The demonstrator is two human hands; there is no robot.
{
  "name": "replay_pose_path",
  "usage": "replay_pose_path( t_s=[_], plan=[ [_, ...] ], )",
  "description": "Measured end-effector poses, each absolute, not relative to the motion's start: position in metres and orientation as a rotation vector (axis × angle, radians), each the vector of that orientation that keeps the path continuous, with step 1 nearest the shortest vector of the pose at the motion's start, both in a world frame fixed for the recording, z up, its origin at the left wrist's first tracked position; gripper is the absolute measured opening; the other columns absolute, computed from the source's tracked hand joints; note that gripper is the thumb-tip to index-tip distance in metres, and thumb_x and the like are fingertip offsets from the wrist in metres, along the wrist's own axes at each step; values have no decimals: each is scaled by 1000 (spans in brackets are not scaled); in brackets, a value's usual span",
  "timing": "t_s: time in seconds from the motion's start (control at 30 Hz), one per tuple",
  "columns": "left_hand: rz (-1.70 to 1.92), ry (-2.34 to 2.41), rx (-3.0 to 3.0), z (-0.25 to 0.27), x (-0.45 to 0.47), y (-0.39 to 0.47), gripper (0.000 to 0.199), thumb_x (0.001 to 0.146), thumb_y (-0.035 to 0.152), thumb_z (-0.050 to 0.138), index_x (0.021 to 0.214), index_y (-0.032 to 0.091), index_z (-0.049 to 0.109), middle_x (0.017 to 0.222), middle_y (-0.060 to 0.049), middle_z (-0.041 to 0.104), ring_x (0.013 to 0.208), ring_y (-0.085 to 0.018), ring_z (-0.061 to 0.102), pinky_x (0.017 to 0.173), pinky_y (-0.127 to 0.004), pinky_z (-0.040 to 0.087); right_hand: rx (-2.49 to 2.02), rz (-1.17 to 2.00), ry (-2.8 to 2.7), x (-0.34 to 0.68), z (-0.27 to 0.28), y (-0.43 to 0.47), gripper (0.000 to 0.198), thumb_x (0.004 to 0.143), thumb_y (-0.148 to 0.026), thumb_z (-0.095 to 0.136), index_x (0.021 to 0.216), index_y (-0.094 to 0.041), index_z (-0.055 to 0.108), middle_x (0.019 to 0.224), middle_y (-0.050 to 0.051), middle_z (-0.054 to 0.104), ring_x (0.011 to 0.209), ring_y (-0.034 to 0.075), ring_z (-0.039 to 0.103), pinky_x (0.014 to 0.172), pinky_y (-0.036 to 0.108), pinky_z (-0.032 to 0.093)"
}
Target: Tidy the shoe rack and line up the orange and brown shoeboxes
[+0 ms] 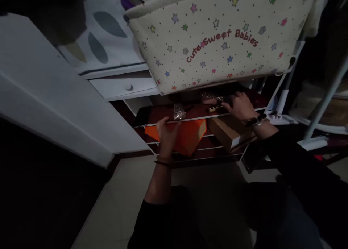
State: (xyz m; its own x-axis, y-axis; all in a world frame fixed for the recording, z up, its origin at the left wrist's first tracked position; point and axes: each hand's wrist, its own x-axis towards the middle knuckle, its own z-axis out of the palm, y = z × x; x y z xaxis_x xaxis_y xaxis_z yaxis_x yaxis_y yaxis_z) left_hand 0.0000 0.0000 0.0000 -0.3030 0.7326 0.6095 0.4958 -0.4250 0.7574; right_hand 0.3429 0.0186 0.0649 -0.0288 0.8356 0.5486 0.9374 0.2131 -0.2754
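My left hand (166,136) is at the front edge of the rack's upper shelf (195,113), thumb and fingers apart. Just beyond its fingertips is a silvery glitter piece (179,112), seemingly part of a shoe. My right hand (241,106) reaches onto the same shelf, its fingers curled at a glittery high-heeled shoe (213,97). A gold heel (215,108) shows beside my right thumb. Dim light and the hand hide part of that shoe. Below the left hand is an orange box or bag (190,136); under the right forearm lies a brown cardboard box (227,129).
A cream fabric cover with stars (217,42) hangs over the rack's top. At left stand a white drawer (122,86) and a white wall (62,86). White metal poles (282,100) rise at right. Pale floor (130,191) lies below.
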Motion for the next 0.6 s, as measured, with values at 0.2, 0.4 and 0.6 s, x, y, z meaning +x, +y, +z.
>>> replay_pose_path(
  t_s=[0.2,0.4,0.6],
  plan=[
    [1560,1749,1954,-8,3,33,41,70,33,95,97,21,67,122,-14,66,130,-36,56,117,-55,43,-1770,-381,-1703,330,51,71,94,88,-94,48,108,-8,80,127,31,66,135,56,42,107,77,29],
    [1588,1608,1983,17,0,47,9,92,29,71,91,22,65,120,-13,68,126,-32,60,115,-50,44,-1799,-412,-1670,314,47,69,103,82,-101,47,106,-7,78,121,33,67,130,55,47,103,75,33],
    [1583,1439,2031,55,-12,85,14,94,32,70,100,21,65,113,-12,66,118,-30,62,113,-46,47,-1935,-214,-1685,287,53,44,87,88,-90,57,122,-11,70,108,29,71,113,46,64,97,60,47]
  ],
)
